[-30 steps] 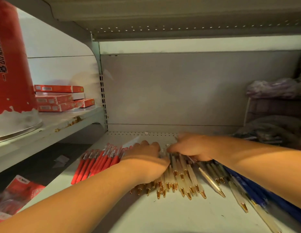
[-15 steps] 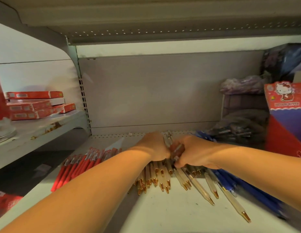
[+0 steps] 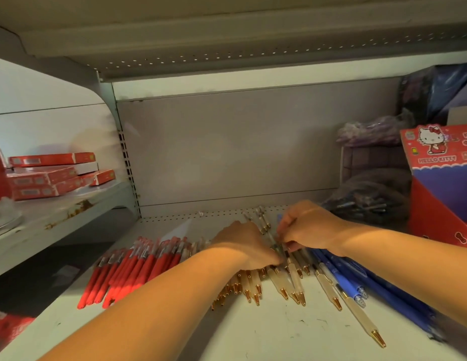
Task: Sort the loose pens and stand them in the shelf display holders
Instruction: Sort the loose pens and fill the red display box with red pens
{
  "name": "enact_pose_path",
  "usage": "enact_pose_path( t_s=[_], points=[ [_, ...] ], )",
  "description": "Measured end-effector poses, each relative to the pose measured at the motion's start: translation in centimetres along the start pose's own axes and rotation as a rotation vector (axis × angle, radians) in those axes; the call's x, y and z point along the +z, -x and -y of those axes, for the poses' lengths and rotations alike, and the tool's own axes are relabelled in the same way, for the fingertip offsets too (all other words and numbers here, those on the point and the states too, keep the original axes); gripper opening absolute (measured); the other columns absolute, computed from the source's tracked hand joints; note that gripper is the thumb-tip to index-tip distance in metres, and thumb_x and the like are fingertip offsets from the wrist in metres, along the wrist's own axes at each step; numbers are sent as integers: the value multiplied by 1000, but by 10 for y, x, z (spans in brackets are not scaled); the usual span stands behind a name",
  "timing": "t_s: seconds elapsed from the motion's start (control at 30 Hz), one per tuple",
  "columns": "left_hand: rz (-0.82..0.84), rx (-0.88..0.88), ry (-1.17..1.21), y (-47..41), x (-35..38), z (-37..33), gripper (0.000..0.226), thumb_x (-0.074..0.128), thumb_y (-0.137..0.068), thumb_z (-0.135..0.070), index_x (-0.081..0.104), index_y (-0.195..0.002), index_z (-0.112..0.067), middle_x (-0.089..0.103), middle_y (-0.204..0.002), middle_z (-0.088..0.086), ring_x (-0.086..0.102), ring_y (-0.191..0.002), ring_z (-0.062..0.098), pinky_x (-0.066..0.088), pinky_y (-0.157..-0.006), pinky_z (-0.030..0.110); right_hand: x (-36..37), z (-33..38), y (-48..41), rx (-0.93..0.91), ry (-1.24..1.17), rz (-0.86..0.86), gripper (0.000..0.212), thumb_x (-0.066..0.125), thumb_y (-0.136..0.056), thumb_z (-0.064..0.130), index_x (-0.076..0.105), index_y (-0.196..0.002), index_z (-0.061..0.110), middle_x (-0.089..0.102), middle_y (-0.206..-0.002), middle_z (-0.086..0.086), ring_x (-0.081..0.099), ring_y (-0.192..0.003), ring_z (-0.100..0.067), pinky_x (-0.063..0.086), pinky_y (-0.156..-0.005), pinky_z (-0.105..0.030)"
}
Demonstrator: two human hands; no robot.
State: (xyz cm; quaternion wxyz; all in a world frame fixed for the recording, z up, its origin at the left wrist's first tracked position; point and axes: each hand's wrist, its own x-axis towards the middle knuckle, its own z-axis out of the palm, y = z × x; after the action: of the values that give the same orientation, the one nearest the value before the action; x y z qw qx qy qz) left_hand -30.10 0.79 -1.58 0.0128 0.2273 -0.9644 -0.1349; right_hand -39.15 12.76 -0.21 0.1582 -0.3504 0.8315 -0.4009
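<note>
Left hand point(image 3: 244, 243), right hand point(image 3: 306, 226) palm-down atop pens point(image 3: 296, 281)

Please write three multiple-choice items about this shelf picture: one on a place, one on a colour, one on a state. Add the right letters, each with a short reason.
1. Where do the red plastic pens lie, relative to the clear pens with gold tips?
A. to their left
B. to their right
C. on top of them

2. What colour are the plastic pens at the right end?
A. green
B. blue
C. yellow

3. The clear pens are:
A. standing in a holder
B. sealed in a box
C. lying flat on the white metal shelf

1 A: the red bunch is leftmost.
2 B: blue barrels lie right of the clear ones.
3 C: their barrels rest along the shelf.
</note>
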Motion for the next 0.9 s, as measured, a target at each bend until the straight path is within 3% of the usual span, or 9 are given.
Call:
enact_pose_path(
  t_s=[0.13, 0.2, 0.27, 0.33, 0.4, 0.47, 0.6, 0.73, 0.9],
  points=[
    [4, -68, -26, 0, 4, -5, 38, 65, -67, -51, 66, -90, -20, 66, -92, -1, 64, -85, 16, 54, -73, 31, -1, -7, 2, -98, 182, 29, 16, 70, -87, 15, 76, -99, 23, 70, -91, 11, 66, -83, -6, 51, -72, -15],
    [15, -101, -28, 0, 4, -7, 51, 63, -64, -52, 65, -105, -21, 63, -110, 5, 62, -100, 23, 55, -86, 38, -1, -10, 3, -131, 265, 59, 27, 70, -87, 19, 71, -110, 33, 62, -99, 21, 57, -90, 1, 42, -71, -11],
    [14, -113, -27, 1, 3, -10, 67, 61, -62, -53, 55, -123, -26, 53, -123, 9, 55, -111, 29, 51, -93, 43, 1, -10, 3, -129, 265, 92, 30, 71, -85, 18, 70, -111, 34, 64, -101, 20, 62, -89, -1, 46, -69, -12],
    [19, -101, -4, 3, 2, -9, 70, 57, -60, -54, 52, -126, -31, 50, -126, 8, 53, -114, 30, 50, -95, 44, 4, -10, 3, -93, 166, 137, 27, 71, -86, 9, 72, -104, 29, 71, -97, 10, 71, -81, -8, 56, -69, -17],
    [22, -71, 23, 4, 3, -6, 55, 53, -64, -51, 57, -116, -33, 55, -123, 8, 54, -111, 29, 50, -94, 44, 8, -9, 2, -63, 138, 164, 23, 69, -87, 5, 72, -103, 23, 74, -94, 2, 74, -75, -9, 60, -69, -20],
    [13, -66, 40, 5, 4, -2, 48, 51, -68, -54, 60, -112, -36, 55, -122, 6, 54, -109, 28, 50, -94, 43, 9, -8, 1, -40, 123, 168, 23, 69, -87, 3, 73, -99, 22, 75, -94, 0, 74, -73, -9, 59, -67, -20],
    [39, -67, -10, 9, 4, 2, 60, 60, -70, -65, 56, -123, -38, 43, -134, 7, 44, -121, 29, 43, -93, 36, 6, -6, 0, -35, 66, 200, 23, 70, -85, 0, 79, -84, 22, 76, -85, 4, 75, -76, -11, 59, -69, -20],
    [44, -75, -6, 13, -1, 6, 71, 64, -69, -67, 49, -130, -34, 41, -133, 6, 38, -126, 29, 42, -98, 42, 2, -6, 3, 6, -89, 257, 27, 59, -90, -5, 77, -95, 15, 77, -89, -4, 75, -83, -18, 59, -69, -22],
    [47, -81, 80, 17, -7, 12, 86, 66, -59, -57, 41, -137, -32, 42, -130, 5, 46, -122, 28, 48, -98, 43, 2, -7, 8, 34, -302, 392, 30, 51, -93, -8, 69, -111, 8, 76, -99, -10, 73, -94, -24, 59, -76, -27]
  ],
)
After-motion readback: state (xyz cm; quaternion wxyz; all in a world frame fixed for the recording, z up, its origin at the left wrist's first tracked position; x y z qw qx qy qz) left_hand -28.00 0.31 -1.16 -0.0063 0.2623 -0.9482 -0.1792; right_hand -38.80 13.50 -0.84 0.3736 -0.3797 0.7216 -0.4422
